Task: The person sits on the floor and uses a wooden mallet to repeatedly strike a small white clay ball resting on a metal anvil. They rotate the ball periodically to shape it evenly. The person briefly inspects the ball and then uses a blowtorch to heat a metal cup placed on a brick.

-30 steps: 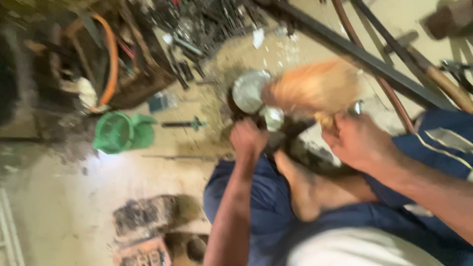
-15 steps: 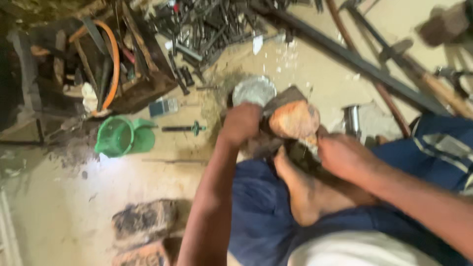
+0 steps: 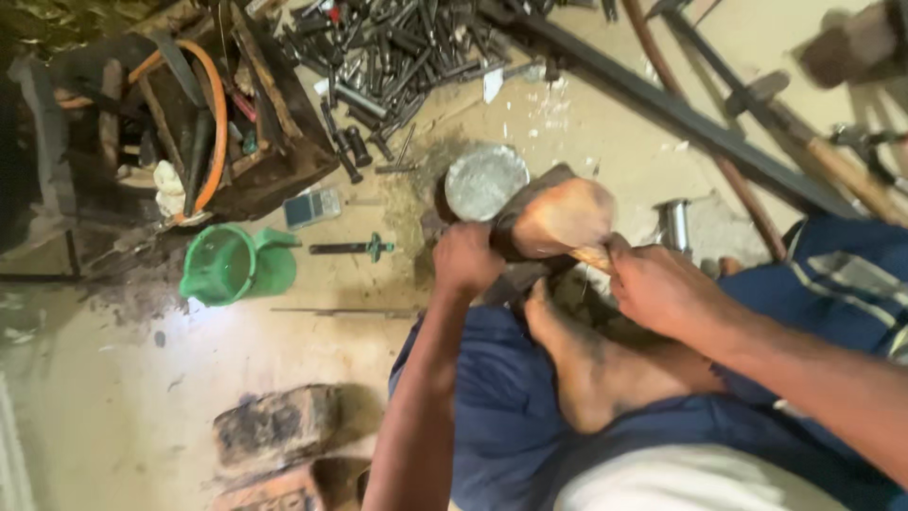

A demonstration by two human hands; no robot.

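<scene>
The green jug (image 3: 227, 265) on the floor (image 3: 123, 397) looks empty; the dark wooden crate (image 3: 199, 123) holds tools and an orange hose. My left hand (image 3: 465, 257) grips dark metal under the wooden mallet (image 3: 560, 216), my right hand (image 3: 662, 289) clamps its mostly hidden handle. Loose bolts (image 3: 407, 47) lie behind.

Dusty pale concrete floor (image 3: 113, 416) under dim light. A heap of dark metal rods (image 3: 397, 57) lies beside a cluttered wooden crate (image 3: 236, 142), near a green plastic jug (image 3: 227, 267) and worn bricks (image 3: 274, 426).
</scene>
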